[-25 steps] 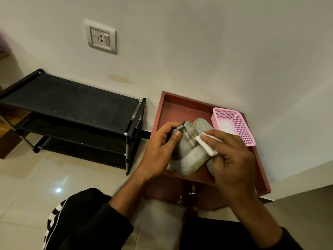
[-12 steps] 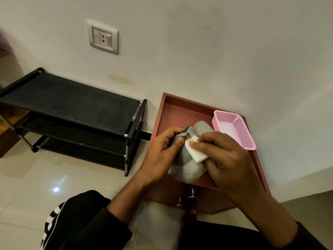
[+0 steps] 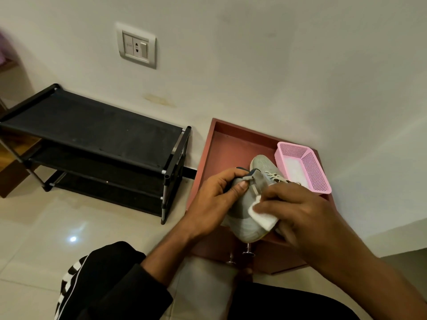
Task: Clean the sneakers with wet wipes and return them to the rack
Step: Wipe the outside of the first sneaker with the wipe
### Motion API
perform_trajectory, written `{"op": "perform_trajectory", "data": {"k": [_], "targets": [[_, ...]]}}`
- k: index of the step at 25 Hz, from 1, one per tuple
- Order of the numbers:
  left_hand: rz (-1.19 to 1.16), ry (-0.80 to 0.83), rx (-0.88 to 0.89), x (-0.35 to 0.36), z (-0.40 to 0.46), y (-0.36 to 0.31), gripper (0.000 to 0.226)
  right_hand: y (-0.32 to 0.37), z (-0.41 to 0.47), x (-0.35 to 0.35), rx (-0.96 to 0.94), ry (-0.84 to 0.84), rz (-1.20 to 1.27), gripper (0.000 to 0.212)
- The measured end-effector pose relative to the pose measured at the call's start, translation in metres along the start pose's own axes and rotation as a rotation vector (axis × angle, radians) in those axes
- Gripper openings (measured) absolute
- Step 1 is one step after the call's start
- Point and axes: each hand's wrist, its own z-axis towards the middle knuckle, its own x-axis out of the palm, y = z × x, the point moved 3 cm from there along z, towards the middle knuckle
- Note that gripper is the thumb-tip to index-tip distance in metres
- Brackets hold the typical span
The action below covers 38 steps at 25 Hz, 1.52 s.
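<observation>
A grey sneaker (image 3: 248, 221) with pale laces is held over the red-brown drawer (image 3: 233, 146), toe pointing away from me. My left hand (image 3: 215, 199) grips it at the heel and collar, thumb on the tongue. My right hand (image 3: 298, 211) presses a folded white wet wipe (image 3: 262, 217) against the sneaker's side near the sole. The black three-tier shoe rack (image 3: 97, 135) stands to the left against the wall, and no shoes show on it.
A pink mesh basket (image 3: 312, 172) with something white inside sits in the drawer's far right corner. Two metal knobs (image 3: 240, 256) stick out of the drawer front. My knees in dark trousers fill the bottom. Glossy tile floor lies at left, a wall socket (image 3: 136, 46) above.
My right hand has slid the wipe from the sneaker's tongue area down toward the sole edge. The left hand keeps its hold; the sneaker's toe and laces show more now.
</observation>
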Motion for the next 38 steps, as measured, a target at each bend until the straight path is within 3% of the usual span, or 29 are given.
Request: {"op": "perform_trajectory", "data": {"k": [2, 6, 8, 11, 13, 16, 18, 23, 25, 29, 31, 34, 38], "targets": [[-0.008, 0.035, -0.008, 0.002, 0.001, 0.000, 0.026, 0.003, 0.001, 0.001, -0.010, -0.029, -0.015, 0.021], [-0.038, 0.051, -0.010, 0.001, 0.002, -0.002, 0.029, 0.014, 0.019, 0.011, 0.101, -0.241, 0.012, 0.065], [-0.027, 0.075, -0.024, -0.001, 0.001, -0.004, 0.028, 0.018, 0.021, 0.013, 0.056, -0.228, -0.007, 0.053], [-0.008, 0.082, -0.041, -0.002, 0.000, -0.005, 0.030, 0.030, 0.009, 0.019, -0.118, 0.020, -0.234, 0.021], [-0.013, 0.059, -0.056, -0.003, 0.001, -0.007, 0.031, 0.032, 0.005, 0.024, -0.144, 0.128, -0.259, 0.019], [-0.035, 0.090, -0.053, -0.003, 0.001, -0.011, 0.029, 0.025, 0.019, 0.017, -0.087, -0.058, -0.163, 0.020], [-0.060, 0.097, -0.062, -0.004, 0.000, -0.013, 0.030, 0.025, 0.023, 0.017, -0.083, -0.090, -0.189, 0.017], [-0.011, 0.074, -0.092, -0.002, -0.001, -0.012, 0.031, 0.028, 0.002, 0.011, -0.110, 0.173, -0.178, 0.018], [0.000, 0.057, -0.082, -0.003, 0.000, -0.012, 0.031, 0.011, 0.001, 0.003, -0.003, 0.116, -0.053, 0.026], [0.002, 0.029, -0.094, -0.008, -0.002, -0.011, 0.032, -0.024, 0.011, 0.002, 0.412, -0.246, 0.279, 0.035], [0.026, 0.050, -0.077, -0.005, -0.004, -0.012, 0.032, -0.024, 0.017, 0.016, 0.532, -0.328, 0.523, 0.044], [0.024, -0.015, -0.046, -0.009, -0.002, -0.010, 0.031, -0.012, 0.004, 0.025, 0.503, -0.321, 0.620, 0.045], [0.011, -0.047, -0.042, -0.016, -0.002, -0.010, 0.031, -0.004, -0.010, 0.015, 0.347, -0.179, 0.595, 0.037]]}}
